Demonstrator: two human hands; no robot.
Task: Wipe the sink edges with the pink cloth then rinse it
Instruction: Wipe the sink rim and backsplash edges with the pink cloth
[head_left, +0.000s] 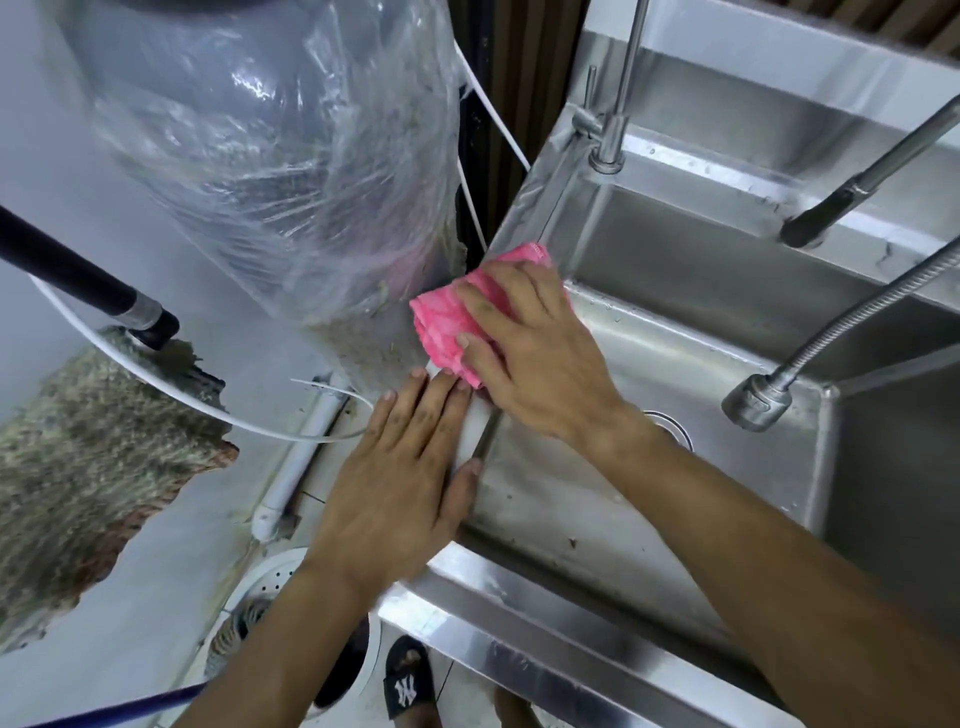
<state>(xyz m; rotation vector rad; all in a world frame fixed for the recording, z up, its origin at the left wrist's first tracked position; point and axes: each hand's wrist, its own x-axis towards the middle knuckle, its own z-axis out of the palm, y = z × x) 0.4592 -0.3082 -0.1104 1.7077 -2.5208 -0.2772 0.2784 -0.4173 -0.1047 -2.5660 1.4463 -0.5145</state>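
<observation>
Spanning the frame from 12 to 5 o'clock, sink (613, 618): stainless steel, two basins divided by a wall; the left rim runs from 6 o'clock up toward 12 o'clock; water drops and dark specks on the near basin wall.
Wrapped cylinder (270, 156): large grey body in clear plastic film, at 11 o'clock, standing just beside the sink's left rim and crowding it.
Wall patch (88, 457): broken, rough area at 9 o'clock, with a black pipe (88, 280) ending above it.
Near basin contents: drain ring (672, 423) partly hidden behind the right wrist; nothing else discernible inside.
Right basin contents: cannot tell, mostly out of view.
Faucets: slim upright tap (613, 130) at the rear left corner; dark-tipped spout (852, 192) at 2 o'clock; flexible hose sprayer (758, 400) at 3 o'clock hanging over the basin divider.
Left hand (400, 478): flat on the left rim, fingers extended and spread, thumb over the inner edge, gripping nothing.
Right hand (530, 343): palm down, fingers spread and pressing on the cloth.
Pink cloth (441, 322): folded, on the left rim at centre frame, long axis following the rim toward 1 o'clock, its outer part overhanging toward the cylinder.
White tube (171, 389): thin, curving at 9 o'clock toward the left fingertips.
Floor drain (270, 582): at 7 o'clock, partly behind the left forearm.
Sandal (408, 686): black, at 6 o'clock.
</observation>
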